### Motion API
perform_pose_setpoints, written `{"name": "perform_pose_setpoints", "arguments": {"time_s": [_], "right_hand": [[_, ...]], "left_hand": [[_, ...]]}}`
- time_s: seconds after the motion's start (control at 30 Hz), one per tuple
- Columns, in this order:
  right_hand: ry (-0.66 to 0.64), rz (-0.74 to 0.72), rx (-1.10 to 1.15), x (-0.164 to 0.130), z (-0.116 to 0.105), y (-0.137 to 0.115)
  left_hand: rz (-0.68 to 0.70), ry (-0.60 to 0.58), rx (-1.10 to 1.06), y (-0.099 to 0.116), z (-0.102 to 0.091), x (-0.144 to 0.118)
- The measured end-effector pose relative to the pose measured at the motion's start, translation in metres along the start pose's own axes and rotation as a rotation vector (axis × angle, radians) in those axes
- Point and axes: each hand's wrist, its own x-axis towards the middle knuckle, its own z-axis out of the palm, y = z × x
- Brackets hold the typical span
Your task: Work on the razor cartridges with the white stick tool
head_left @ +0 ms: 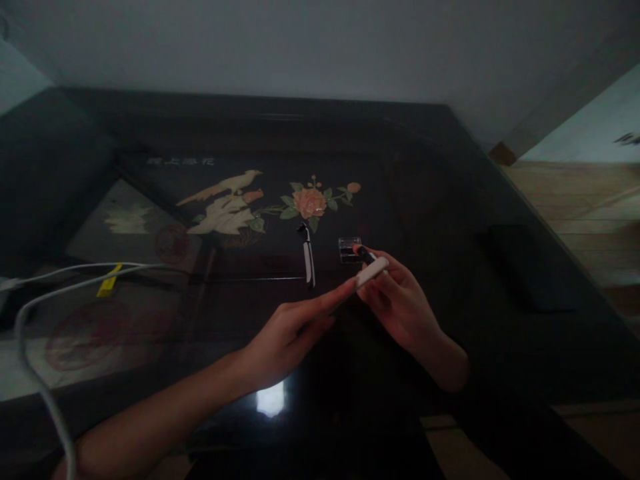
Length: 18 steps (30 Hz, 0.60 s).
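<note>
My right hand (400,303) grips a small white stick-shaped object with a dark tip (371,271), held just above the dark glossy table (450,200). The extended fingers of my left hand (293,327) touch the near end of that white object. Just behind my right hand a small clear plastic case (349,249) lies on the table. To its left rests a slim black-and-white handled tool (307,261), pointing away from me.
The tabletop carries an inlaid bird and flower picture (270,200). A white cable with a yellow tag (107,280) runs across the left side. A dark flat rectangular object (530,267) lies at the right. Wooden floor (585,207) shows beyond the right edge.
</note>
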Motion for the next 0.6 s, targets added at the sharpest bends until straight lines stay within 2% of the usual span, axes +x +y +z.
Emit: {"name": "perform_pose_setpoints", "arguments": {"time_s": [0.2, 0.6], "right_hand": [[0.002, 0.0, -0.022, 0.0001, 0.0012, -0.0012], [-0.027, -0.004, 0.014, -0.0006, -0.0016, 0.0021]], "left_hand": [[-0.012, -0.003, 0.008, 0.002, -0.0009, 0.0014], [-0.1, 0.133, 0.032, 0.0013, -0.0054, 0.0052]]}}
